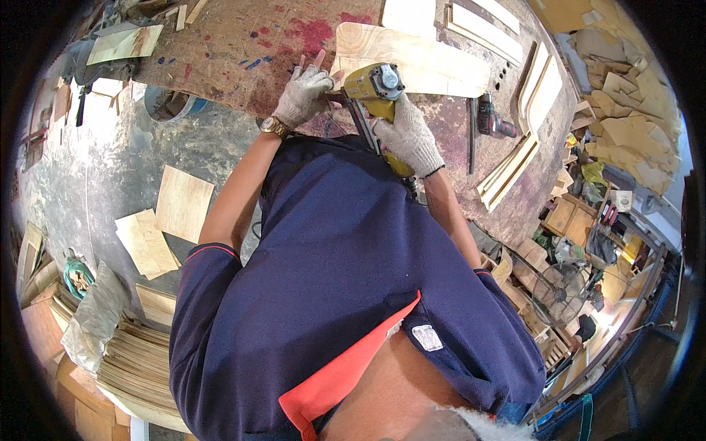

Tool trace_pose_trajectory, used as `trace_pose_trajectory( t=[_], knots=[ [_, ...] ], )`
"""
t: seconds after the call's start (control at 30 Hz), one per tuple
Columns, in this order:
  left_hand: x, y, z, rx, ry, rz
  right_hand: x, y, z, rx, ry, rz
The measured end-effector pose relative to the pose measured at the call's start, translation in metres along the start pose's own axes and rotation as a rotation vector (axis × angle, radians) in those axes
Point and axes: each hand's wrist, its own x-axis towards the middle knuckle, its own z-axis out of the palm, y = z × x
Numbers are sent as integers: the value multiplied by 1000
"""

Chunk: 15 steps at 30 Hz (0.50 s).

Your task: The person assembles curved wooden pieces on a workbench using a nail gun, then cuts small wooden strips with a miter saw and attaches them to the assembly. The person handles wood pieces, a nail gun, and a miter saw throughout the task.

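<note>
My right hand (407,140), in a pale knit glove, is closed round the grip of a yellow nail gun (365,84). The tool's dark magazine (360,125) slants toward my body. Beside its nose is my left hand (303,94), gloved as well, with a watch at the wrist and bare fingertips stretched apart. I see nothing held in it, though its side nearest the tool is partly hidden. Just beyond the nail gun, a light wooden board (426,62) with rounded corners lies on the stained worktable (228,51).
A red-and-black cordless drill (494,117) and a thin dark bar (472,136) lie to the right. Wooden strips (507,173) and curved pieces (540,88) sit along the table's right side. At left are a bucket (165,104), floor panels (184,202) and stacked wood sheets (140,367).
</note>
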Motion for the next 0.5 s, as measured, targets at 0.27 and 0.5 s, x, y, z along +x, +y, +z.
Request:
trace_pose_trajectory(
  t=[0.27, 0.5],
  knots=[
    [2, -3, 1, 11, -30, -48, -6, -11, -3, -115, 80, 21],
    [-27, -13, -17, 21, -72, -144, -40, 42, -20, 47, 179, 193]
  ],
)
